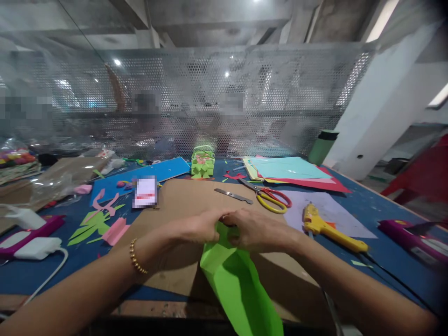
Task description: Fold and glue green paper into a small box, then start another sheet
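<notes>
Both my hands meet over a brown cardboard sheet (182, 196) in the middle of the blue table (381, 210). My left hand (199, 227) and my right hand (257, 228) pinch the far edge of a folded bright green paper (238, 284), fingers closed on it. The green paper hangs down toward me over the table's near edge. A bead bracelet (137, 259) sits on my left wrist.
Yellow and red scissors (271, 198), a metal blade (234, 195) and a yellow glue gun (329, 228) lie right of my hands. Stacked coloured paper (290, 170) and a small green paper basket (202, 162) stand behind. Pink and green scraps (101, 221) lie left. A mesh screen (224, 98) bounds the far side.
</notes>
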`<state>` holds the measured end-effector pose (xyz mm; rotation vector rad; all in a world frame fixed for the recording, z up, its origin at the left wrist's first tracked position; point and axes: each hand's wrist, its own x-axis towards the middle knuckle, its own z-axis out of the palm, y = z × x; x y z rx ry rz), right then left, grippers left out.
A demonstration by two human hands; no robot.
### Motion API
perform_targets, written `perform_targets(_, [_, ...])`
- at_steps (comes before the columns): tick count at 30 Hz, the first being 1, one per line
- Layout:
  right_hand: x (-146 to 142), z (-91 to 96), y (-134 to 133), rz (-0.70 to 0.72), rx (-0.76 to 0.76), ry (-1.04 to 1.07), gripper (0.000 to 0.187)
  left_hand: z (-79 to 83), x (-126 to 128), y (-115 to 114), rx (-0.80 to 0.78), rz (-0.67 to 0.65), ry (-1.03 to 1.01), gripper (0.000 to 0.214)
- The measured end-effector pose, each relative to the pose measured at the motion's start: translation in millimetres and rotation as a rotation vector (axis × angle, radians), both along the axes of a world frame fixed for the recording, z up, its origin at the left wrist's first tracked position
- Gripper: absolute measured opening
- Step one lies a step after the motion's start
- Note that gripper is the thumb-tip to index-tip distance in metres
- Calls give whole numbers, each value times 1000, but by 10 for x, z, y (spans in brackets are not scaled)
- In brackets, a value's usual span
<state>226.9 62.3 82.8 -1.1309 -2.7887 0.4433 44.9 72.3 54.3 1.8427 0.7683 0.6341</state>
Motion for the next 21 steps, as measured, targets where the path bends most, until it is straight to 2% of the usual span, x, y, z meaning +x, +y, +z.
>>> perform_targets(3, [-5,-93,1,-21,5,5,39,-50,11,22,48,3,102,70])
perform_targets(6, [-9,-165,50,-20,-36,18,40,-68,20,85,52,8,183,70])
perform_targets(13, [31,-193,188,-60,-108,12,19,26,-74,236,-82,-33,326,47])
perform_targets(17, [73,-221,209,-57,-121,29,14,-17,-86,173,-176,43,293,44])
perform_targets(21, [96,-225,188,-47,-122,42,10,-77,-49,44,-302,81,205,20])
